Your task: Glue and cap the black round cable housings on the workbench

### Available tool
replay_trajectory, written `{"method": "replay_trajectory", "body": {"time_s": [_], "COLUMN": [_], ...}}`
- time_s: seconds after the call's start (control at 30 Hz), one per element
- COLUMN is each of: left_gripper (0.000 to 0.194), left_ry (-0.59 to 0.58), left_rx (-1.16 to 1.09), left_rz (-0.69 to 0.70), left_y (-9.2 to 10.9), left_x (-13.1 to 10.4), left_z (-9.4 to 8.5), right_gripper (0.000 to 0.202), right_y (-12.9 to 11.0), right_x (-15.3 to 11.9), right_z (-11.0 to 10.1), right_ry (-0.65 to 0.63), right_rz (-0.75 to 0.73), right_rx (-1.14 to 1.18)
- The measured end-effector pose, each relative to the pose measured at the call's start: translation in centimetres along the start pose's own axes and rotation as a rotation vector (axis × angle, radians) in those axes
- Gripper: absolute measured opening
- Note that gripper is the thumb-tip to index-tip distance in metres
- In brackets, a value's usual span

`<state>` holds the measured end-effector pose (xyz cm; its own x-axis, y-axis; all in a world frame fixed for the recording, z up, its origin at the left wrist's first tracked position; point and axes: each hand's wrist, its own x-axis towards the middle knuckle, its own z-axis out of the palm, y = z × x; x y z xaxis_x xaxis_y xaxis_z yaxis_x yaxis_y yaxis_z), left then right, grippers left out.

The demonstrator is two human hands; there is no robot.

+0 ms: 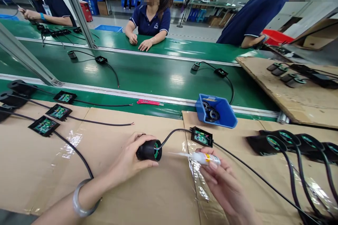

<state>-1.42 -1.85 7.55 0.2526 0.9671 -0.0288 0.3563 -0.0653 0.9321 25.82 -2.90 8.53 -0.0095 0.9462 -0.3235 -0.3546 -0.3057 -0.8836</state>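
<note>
My left hand grips a black round housing lying on its side, its open green-lined end facing right. A black cable runs from it to a small open box with a green circuit board on the cardboard. My right hand holds a small white glue bottle, its thin nozzle pointing left toward the housing's open end, a short gap away.
A blue bin with black round parts sits behind the board. Finished units lie at left and right. A red knife lies by the green conveyor. Three people are across the belt.
</note>
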Motion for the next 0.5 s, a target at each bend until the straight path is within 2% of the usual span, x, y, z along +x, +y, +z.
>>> {"method": "replay_trajectory", "body": {"time_s": [0.3, 0.5], "left_gripper": [0.054, 0.054], "left_ry": [0.029, 0.018], "left_rx": [0.068, 0.081], "left_rz": [0.053, 0.042], "left_y": [-0.1, 0.4], "left_x": [0.0, 0.0], "left_z": [-0.1, -0.2], "right_gripper": [0.038, 0.031], "right_y": [-0.4, -1.5], "right_x": [1.3, 1.2], "right_z": [1.6, 1.9], "right_ry": [0.041, -0.018], "right_rz": [-0.131, -0.299], "right_rx": [-0.130, -0.459]}}
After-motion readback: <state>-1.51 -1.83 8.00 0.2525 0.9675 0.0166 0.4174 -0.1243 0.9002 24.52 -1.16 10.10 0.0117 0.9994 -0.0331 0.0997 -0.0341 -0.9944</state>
